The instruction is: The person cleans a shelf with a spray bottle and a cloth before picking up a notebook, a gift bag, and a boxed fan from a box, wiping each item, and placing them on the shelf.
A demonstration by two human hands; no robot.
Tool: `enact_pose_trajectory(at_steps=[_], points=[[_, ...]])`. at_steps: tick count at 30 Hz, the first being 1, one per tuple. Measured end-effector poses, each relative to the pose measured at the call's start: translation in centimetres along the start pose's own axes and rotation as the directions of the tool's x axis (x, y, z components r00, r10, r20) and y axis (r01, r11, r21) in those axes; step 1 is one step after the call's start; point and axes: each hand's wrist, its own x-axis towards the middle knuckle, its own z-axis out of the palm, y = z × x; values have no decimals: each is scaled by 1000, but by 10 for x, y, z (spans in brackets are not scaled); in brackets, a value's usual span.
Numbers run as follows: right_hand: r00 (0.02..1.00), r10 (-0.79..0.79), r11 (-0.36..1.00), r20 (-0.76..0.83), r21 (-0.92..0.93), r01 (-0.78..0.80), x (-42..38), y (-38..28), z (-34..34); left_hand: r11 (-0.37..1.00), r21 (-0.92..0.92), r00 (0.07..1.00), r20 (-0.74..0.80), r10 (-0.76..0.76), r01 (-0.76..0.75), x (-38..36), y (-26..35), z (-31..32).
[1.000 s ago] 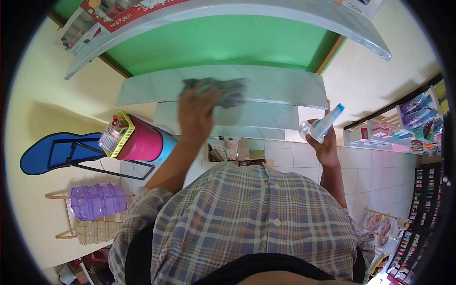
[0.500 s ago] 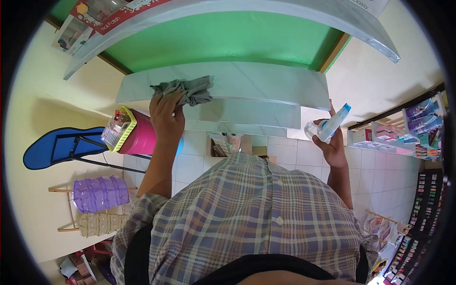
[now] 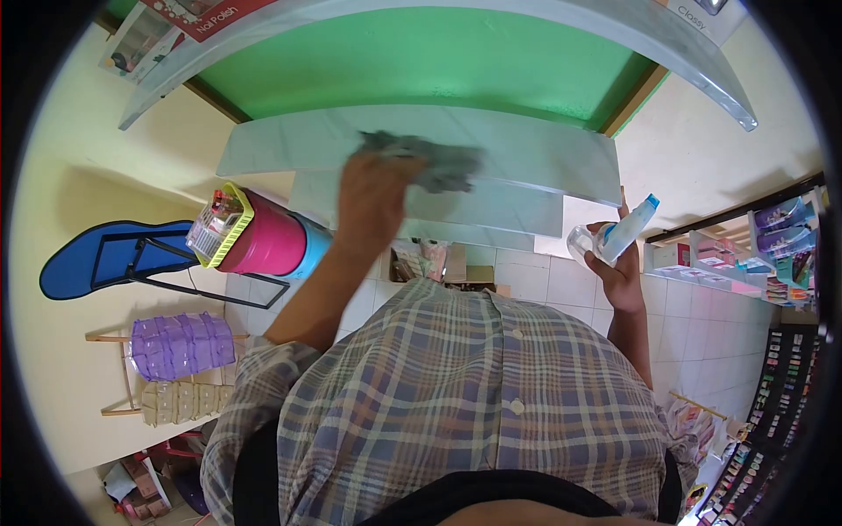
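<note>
A grey cloth [image 3: 443, 165], blurred by motion, lies against the white marbled shelf [image 3: 535, 158]. My left hand [image 3: 375, 193] is closed on the cloth, its fingers partly smeared. On the right, my right hand [image 3: 621, 272] grips a clear spray bottle [image 3: 624, 230] with a blue-and-white top, held tilted just beyond the shelf's right end. The bottle's lower part is partly covered by the fingers.
Above hangs another shelf [image 3: 491, 24] with a nail polish box [image 3: 215, 19]. Lower shelves [image 3: 491, 210] step down below. Left are a pink bin [image 3: 263, 241] and a folded blue chair [image 3: 79, 263]. Stocked shelving [image 3: 715, 259] stands right.
My left hand has swept the cloth to the right along the shelf. My right hand still holds the spray bottle, nearly in the same place.
</note>
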Motion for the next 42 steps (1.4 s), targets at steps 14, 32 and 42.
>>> enact_pose_trajectory(at_steps=[14, 32, 42], points=[[995, 0, 995, -98, 101, 10, 0, 13, 6, 1000, -17, 995, -99, -15, 13, 10, 36, 24], [998, -1, 1000, -68, 4, 1, 2, 20, -8, 996, 48, 988, -139, -65, 73, -12, -3, 15], [995, 36, 999, -96, 6, -35, 3, 3, -5, 989, -142, 999, -12, -34, 32, 22, 46, 58]])
